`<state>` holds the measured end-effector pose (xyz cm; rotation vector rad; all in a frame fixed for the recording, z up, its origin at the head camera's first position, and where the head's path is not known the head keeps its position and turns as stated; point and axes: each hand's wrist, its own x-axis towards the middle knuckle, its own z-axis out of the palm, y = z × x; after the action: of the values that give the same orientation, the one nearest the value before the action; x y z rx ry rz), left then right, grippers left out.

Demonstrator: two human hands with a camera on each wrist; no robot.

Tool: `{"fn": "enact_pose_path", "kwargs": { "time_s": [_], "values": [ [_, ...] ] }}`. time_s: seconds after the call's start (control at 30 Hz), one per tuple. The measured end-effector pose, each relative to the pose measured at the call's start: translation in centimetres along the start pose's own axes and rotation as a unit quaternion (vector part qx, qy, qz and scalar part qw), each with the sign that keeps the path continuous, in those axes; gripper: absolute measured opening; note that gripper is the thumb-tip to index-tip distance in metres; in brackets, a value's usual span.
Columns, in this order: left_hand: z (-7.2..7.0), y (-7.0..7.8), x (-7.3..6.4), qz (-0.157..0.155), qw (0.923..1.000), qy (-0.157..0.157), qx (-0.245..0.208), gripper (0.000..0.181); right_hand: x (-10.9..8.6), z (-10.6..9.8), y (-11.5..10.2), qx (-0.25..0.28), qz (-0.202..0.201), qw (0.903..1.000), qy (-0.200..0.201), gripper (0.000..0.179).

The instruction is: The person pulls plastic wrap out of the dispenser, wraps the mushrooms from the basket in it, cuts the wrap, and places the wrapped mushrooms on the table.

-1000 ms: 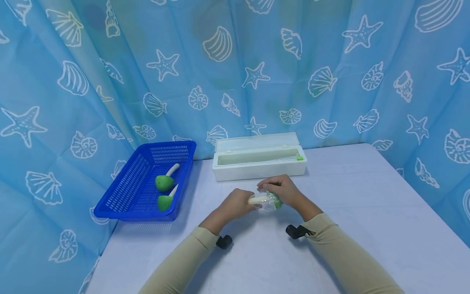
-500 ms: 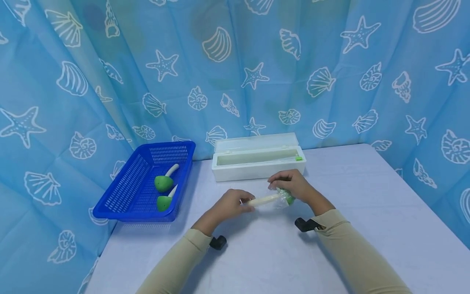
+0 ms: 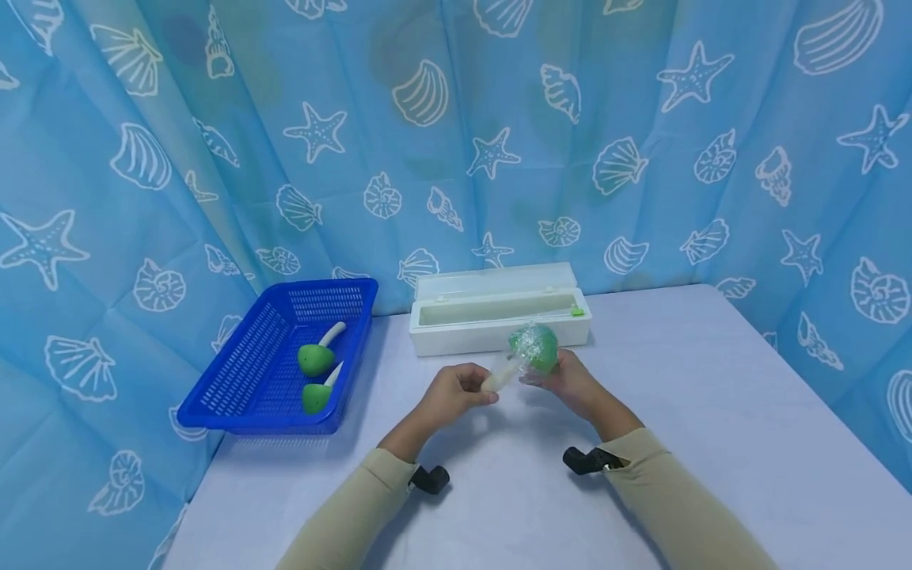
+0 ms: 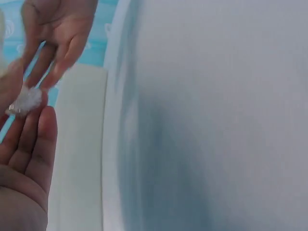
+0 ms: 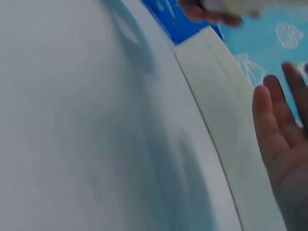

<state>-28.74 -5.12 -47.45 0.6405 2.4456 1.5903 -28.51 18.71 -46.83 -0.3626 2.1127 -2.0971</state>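
My left hand (image 3: 452, 396) pinches the white stem (image 3: 501, 375) of a mushroom-shaped object. Its round green head (image 3: 536, 348) points up and to the right, with crinkled clear plastic film (image 3: 529, 342) over it. Behind and right of the head is my right hand (image 3: 575, 384); its fingers look straight in the right wrist view, where the palm (image 5: 293, 163) shows. In the left wrist view, the left hand (image 4: 26, 168) has whitish film (image 4: 28, 101) by its fingertips, and the right hand (image 4: 62, 24) reaches in from above.
A long white box (image 3: 463, 340) with its lid raised and a green clip (image 3: 577, 312) on its edge stands behind the hands. The blue basket (image 3: 278, 423) at left holds two similar green-headed objects (image 3: 316, 360). A shell-patterned curtain (image 3: 442, 158) hangs behind the table.
The wrapped object has turned from lying nearly level to head-up, its green head now facing me. My right hand has shifted from above the head to behind it. The left hand keeps the stem.
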Motion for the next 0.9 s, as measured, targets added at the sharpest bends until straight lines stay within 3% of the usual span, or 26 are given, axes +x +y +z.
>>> {"fn": "enact_pose_path", "kwargs": {
  "time_s": [0.07, 0.17, 0.37, 0.6, 0.77, 0.9],
  "values": [
    [0.4, -0.1, 0.2, 0.002, 0.9997, 0.008, -0.024, 0.023, 0.1, 0.8, 0.1, -0.002, -0.034, 0.9991, -0.024, 0.059],
    [1.2, -0.3, 0.5, -0.004, 0.9983, 0.014, -0.056, 0.025, 0.2, 1.9, 0.1, 0.003, -0.050, 0.9987, -0.011, 0.064],
    [2.0, 0.0, 0.6, -0.026, 0.9957, 0.037, -0.081, 0.037, 0.2, 2.8, 0.3, -0.093, -0.037, 0.9946, 0.029, 0.055],
    [2.0, 0.6, 0.6, -0.062, 0.9937, 0.052, -0.078, 0.041, -0.2, 3.1, 0.7, -0.139, -0.036, 0.9896, 0.009, 0.047],
    [2.5, 0.4, 0.6, -0.068, 0.9903, 0.043, -0.114, 0.046, -0.2, 2.8, 1.2, -0.137, -0.030, 0.9901, 0.007, 0.043],
    [2.8, 0.1, 0.6, -0.069, 0.9920, 0.011, -0.105, 0.051, -0.2, 2.4, 1.5, -0.127, -0.016, 0.9918, 0.004, 0.043]
  ]
}}
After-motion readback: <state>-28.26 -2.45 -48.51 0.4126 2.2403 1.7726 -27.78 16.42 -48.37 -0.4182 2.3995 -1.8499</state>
